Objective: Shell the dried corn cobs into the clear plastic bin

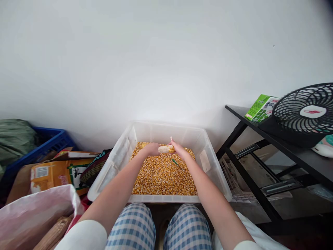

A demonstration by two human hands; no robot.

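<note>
A partly stripped corn cob [165, 149] lies level between my hands, pale and bare along most of its length, with yellow kernels at its right end. My left hand [152, 149] is closed around the cob's left end. At the right end, my right hand [178, 147] grips it by the kernels, thumb pointing up. Both hands are over a translucent plastic bin [166, 198] filled with loose corn kernels [161, 177]. Atop the kernels, just below my right hand, rests a thin dark green tool [177, 164].
Left of the bin stand an open white sack [39, 201] with cobs inside, a cardboard box [20, 184] of packets and a blue crate [58, 140]. On the right, a black table [244, 116] holds a green-and-white carton [261, 107] and a black fan [307, 111]. Behind is a white wall.
</note>
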